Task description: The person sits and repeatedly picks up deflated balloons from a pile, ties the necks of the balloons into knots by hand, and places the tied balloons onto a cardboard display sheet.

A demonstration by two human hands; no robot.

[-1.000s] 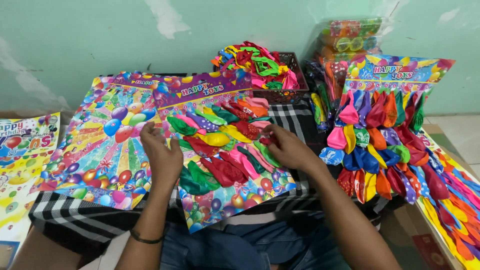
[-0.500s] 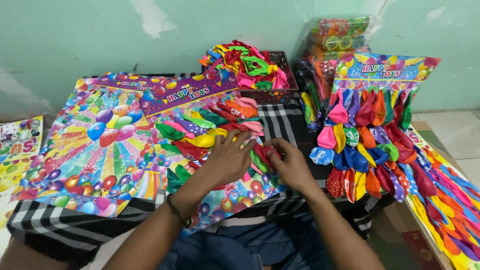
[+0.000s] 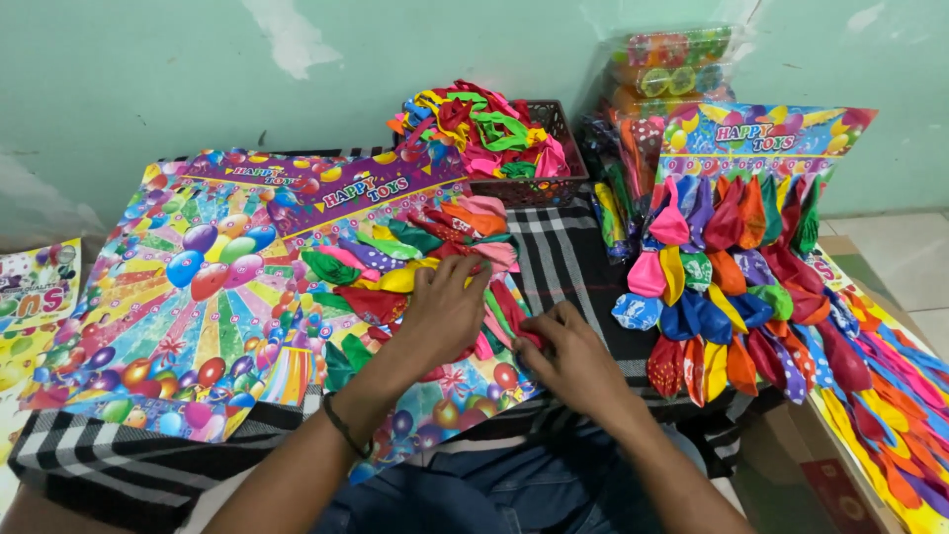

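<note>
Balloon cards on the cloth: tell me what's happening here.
A person sits at a checked cloth with both hands on a colourful balloon card. The left hand presses flat on the uninflated balloons fixed to it, while the right hand pinches at a pink balloon by the card's right edge. A bare card lies to the left, a filled card to the right, and a basket of loose balloons sits behind.

Colourful balloon cards (image 3: 198, 297), clear packs (image 3: 672, 59)

Left hand (image 3: 445, 316) lies flat, palm down; right hand (image 3: 568, 361) curls, fingertips pinched.
</note>
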